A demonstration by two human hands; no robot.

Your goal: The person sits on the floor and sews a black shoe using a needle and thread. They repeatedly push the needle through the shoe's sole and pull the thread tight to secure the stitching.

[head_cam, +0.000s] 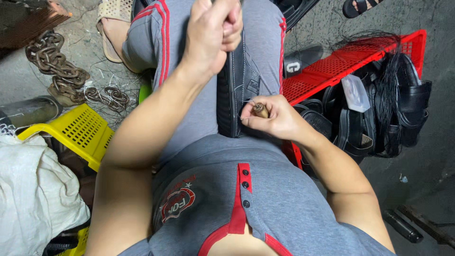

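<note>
Stitching: black sandal (235, 90) clamped between knees.
Left hand (211, 35): fingers fisted, probably pulling thread.
Right hand (275, 118): fingers pinching wooden-handled awl (260, 110).
Next: steady tension.
Beside: red crate (350, 61) of sandals.

Grey shirt, red placket, red-striped shorts

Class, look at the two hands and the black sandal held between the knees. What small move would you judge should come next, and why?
Probably the right hand should push its wooden-handled tool into the edge of the black sandal. The tool's tip already sits at the stitched edge, and the left hand is clenched above the sandal, seemingly pulling thread taut, though the thread itself is too fine to see clearly.
</note>
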